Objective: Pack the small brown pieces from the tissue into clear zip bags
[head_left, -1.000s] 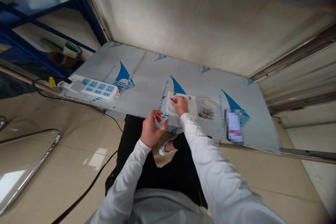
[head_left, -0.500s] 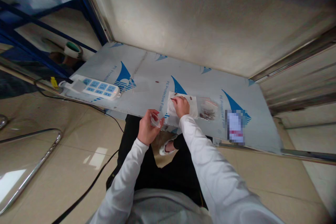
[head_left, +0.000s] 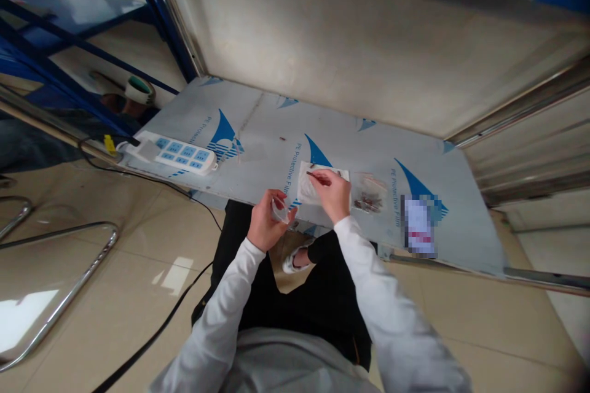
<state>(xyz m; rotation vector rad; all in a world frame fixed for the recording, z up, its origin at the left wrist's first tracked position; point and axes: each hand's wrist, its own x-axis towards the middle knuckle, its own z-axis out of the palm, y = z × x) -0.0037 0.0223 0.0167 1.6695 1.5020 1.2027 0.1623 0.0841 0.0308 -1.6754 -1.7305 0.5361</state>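
Note:
My left hand (head_left: 266, 226) is at the near edge of the metal shelf, its fingers curled around a clear, round-rimmed plastic piece (head_left: 280, 211). My right hand (head_left: 336, 195) is over a white pad (head_left: 308, 191), thumb and fingertips pinched on a small dark brown piece (head_left: 310, 174). A few similar dark bits lie near the pad's far edge, partly hidden by that hand. Just right of the pad sits a clear plastic bag (head_left: 369, 201) with several thin dark brown pieces in it.
A white power strip (head_left: 184, 159) lies at the shelf's left end, its black cable (head_left: 152, 344) running down across the floor. One small brown bit (head_left: 282, 139) rests farther back. A blurred-out flat item (head_left: 419, 226) lies on the right. Chrome chair legs (head_left: 92, 270) stand at left.
The view has shifted slightly. My right hand has moved a little rightward over the white pad, fingers still pinched. My left hand keeps hold of the clear plastic piece.

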